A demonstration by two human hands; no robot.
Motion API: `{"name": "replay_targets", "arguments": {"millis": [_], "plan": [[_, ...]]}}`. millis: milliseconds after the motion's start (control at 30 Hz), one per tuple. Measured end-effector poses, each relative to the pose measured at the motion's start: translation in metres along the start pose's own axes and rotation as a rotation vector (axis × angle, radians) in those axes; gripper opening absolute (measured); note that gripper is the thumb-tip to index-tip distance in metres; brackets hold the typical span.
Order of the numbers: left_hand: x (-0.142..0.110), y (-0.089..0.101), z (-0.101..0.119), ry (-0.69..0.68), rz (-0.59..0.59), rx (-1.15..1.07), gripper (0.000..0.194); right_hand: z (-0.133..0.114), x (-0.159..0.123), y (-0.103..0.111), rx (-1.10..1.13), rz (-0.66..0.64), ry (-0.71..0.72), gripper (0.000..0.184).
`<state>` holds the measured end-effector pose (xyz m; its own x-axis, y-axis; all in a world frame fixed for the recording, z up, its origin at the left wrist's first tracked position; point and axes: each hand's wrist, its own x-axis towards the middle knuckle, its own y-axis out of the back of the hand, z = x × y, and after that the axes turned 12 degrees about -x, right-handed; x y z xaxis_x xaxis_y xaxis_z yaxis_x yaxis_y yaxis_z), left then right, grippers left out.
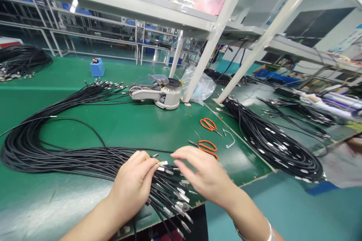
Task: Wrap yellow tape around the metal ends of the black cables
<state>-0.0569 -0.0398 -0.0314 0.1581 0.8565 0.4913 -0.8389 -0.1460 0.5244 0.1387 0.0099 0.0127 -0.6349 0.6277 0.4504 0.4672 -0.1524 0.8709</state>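
My left hand (135, 180) pinches one black cable close to its end, and a small metal connector (163, 163) with a bit of yellow pokes out past the fingertips. Just to the right, my right hand (198, 169) hovers with thumb and fingers apart, nothing visible between them. Beneath both hands runs a thick bundle of black cables (70, 160), curving round at the left of the green table. Its many silvery connector ends (181, 196) fan out below my hands and over the table's front edge.
Two pairs of orange-handled scissors, one nearer (207, 146) and one farther (209, 124), lie beyond my right hand. A grey tape dispenser (166, 96) stands behind, a blue holder (97, 68) farther left. White shelf posts (217, 34) rise at the back; coiled cables (271, 139) lie right.
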Motion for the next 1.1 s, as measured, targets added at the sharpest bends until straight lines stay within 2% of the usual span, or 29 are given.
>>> {"name": "replay_targets", "arguments": {"millis": [67,300,467,567,700,900,967,1033,1100], "plan": [[0.000,0.000,0.000,-0.031,-0.048,0.050,0.024,-0.008,0.008,0.003,-0.001,-0.099,0.094,0.017],[0.000,-0.001,-0.001,-0.082,-0.176,0.054,0.024,-0.012,0.025,0.009,-0.124,-0.355,0.263,0.017],[-0.001,0.000,0.001,-0.061,-0.244,-0.012,0.022,-0.013,0.027,0.008,-0.179,-0.448,0.267,0.013],[0.000,0.001,0.002,-0.072,-0.269,-0.057,0.023,-0.013,0.027,0.007,-0.139,-0.481,0.227,0.015],[0.001,0.002,0.002,-0.173,-0.278,-0.066,0.023,-0.011,0.027,0.006,0.079,-0.598,0.050,0.015],[0.003,0.007,0.003,-0.353,-0.262,-0.079,0.023,0.003,0.015,-0.003,0.700,-0.763,-0.401,0.011],[0.004,0.009,0.003,-0.388,-0.244,-0.093,0.024,0.005,0.008,-0.009,0.923,-0.757,-0.533,0.001],[0.003,0.009,0.003,-0.398,-0.205,-0.136,0.026,0.005,0.001,-0.017,1.162,-0.688,-0.650,0.012],[0.002,0.007,0.004,-0.346,-0.156,-0.222,0.026,0.000,-0.003,-0.025,1.365,-0.575,-0.738,0.022]]}}
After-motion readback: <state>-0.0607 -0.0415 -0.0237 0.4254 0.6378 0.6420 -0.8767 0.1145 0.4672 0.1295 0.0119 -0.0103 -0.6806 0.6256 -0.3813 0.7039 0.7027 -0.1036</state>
